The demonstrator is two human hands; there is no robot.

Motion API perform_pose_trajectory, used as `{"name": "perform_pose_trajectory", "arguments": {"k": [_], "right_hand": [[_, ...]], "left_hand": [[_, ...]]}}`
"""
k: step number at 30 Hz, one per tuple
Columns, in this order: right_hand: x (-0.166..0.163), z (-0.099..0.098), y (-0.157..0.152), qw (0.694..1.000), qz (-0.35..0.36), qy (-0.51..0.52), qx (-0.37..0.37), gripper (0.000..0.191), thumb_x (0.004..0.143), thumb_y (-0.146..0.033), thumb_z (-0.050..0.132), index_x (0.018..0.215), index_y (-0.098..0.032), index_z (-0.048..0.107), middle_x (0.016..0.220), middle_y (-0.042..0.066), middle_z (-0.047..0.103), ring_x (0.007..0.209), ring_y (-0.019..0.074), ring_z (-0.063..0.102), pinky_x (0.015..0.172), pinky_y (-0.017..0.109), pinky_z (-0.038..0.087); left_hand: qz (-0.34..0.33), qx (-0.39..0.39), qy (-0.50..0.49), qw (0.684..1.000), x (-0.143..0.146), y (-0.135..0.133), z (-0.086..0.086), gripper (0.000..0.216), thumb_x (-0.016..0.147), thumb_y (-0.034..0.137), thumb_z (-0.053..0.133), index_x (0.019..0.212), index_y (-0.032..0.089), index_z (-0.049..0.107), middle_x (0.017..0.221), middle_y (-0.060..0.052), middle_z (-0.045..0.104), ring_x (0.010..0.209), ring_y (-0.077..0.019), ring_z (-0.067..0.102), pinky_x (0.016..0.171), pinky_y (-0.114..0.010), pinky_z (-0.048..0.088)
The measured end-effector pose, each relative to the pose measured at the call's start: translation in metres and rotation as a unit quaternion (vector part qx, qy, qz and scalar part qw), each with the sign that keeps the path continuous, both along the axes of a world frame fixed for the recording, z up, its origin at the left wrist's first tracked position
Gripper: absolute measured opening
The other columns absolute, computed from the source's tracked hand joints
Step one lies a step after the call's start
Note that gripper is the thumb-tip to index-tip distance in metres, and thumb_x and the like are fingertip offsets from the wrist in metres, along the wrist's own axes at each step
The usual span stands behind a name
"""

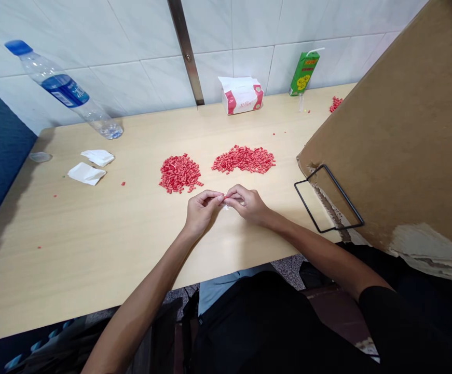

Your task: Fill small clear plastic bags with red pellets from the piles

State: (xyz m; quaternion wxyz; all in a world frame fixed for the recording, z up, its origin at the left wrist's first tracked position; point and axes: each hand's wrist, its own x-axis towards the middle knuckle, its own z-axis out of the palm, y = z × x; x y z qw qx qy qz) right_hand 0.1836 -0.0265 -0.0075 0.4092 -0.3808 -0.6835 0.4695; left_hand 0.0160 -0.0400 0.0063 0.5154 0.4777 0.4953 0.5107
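Observation:
My left hand [203, 209] and my right hand [248, 204] meet over the table, fingertips nearly touching. Both pinch at a small red piece [226, 197], of which only a sliver shows between the fingers. Something small and whitish [226, 207] shows just under the fingertips; its kind is unclear. Beyond my left hand lies a rounded pile of short red pieces [179, 172]. A wider, flatter pile of like red pieces [244, 159] spreads beyond my right hand.
Folded white tissues [86, 173], a leaning water bottle [70, 93], a tissue pack [243, 96] and a green drink carton [304, 72] stand or lie farther out. On the right rises a large cardboard sheet [397, 114], beside a black wire frame [329, 200]. A blue panel [0, 150] borders the left.

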Motion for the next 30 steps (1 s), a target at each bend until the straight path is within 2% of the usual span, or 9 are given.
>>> {"name": "perform_pose_trajectory", "arguments": {"k": [5,11,16,25,30], "right_hand": [[-0.0014,-0.0008,-0.0012,1.0,-0.003,0.021,-0.004,0.016,0.086,-0.035,0.06,0.091,-0.021,0.055,0.085,0.002,0.073,0.082,0.0164,0.071,0.079,0.031,0.056],[-0.0027,0.0012,0.003,0.979,0.017,0.148,-0.138,0.031,0.078,-0.043,0.07,0.088,-0.019,0.054,0.075,0.001,0.071,0.071,0.0151,0.07,0.069,0.029,0.058],[-0.0005,0.0051,0.0073,0.964,0.041,0.184,-0.185,0.037,0.074,-0.047,0.073,0.087,-0.016,0.056,0.072,0.002,0.071,0.068,0.0151,0.071,0.063,0.027,0.057],[-0.0021,0.0044,0.007,0.958,0.057,0.195,-0.202,0.04,0.074,-0.05,0.072,0.089,-0.017,0.053,0.076,0.003,0.073,0.073,0.0164,0.073,0.069,0.03,0.058],[-0.0029,0.0062,0.0057,0.955,0.059,0.2,-0.209,0.039,0.076,-0.049,0.072,0.088,-0.018,0.052,0.075,0.003,0.073,0.073,0.0157,0.073,0.07,0.031,0.058]], "left_hand": [[0.0,0.007,0.01,1.0,0.0007,-0.0008,0.0007,0.023,0.066,0.035,0.08,0.077,0.015,0.073,0.077,-0.005,0.072,0.071,-0.0151,0.065,0.071,-0.028,0.053],[0.001,0.04,0.028,0.999,0.001,-0.0012,0.0036,0.019,0.067,0.033,0.079,0.075,0.017,0.074,0.08,-0.005,0.071,0.075,-0.016,0.065,0.072,-0.029,0.052],[-0.01,0.048,0.03,0.998,0.0009,-0.0009,0.0043,0.017,0.067,0.033,0.079,0.075,0.019,0.075,0.079,-0.005,0.07,0.075,-0.0159,0.065,0.072,-0.029,0.052],[0.026,0.02,-0.012,0.999,0.0005,0.0014,0.0024,0.02,0.064,0.036,0.08,0.073,0.019,0.074,0.077,-0.004,0.069,0.073,-0.0156,0.064,0.072,-0.03,0.053],[0.035,0.041,-0.001,0.999,0.0028,0.0005,0.0013,0.019,0.065,0.036,0.079,0.072,0.019,0.074,0.078,-0.004,0.068,0.077,-0.016,0.063,0.073,-0.03,0.052]]}}
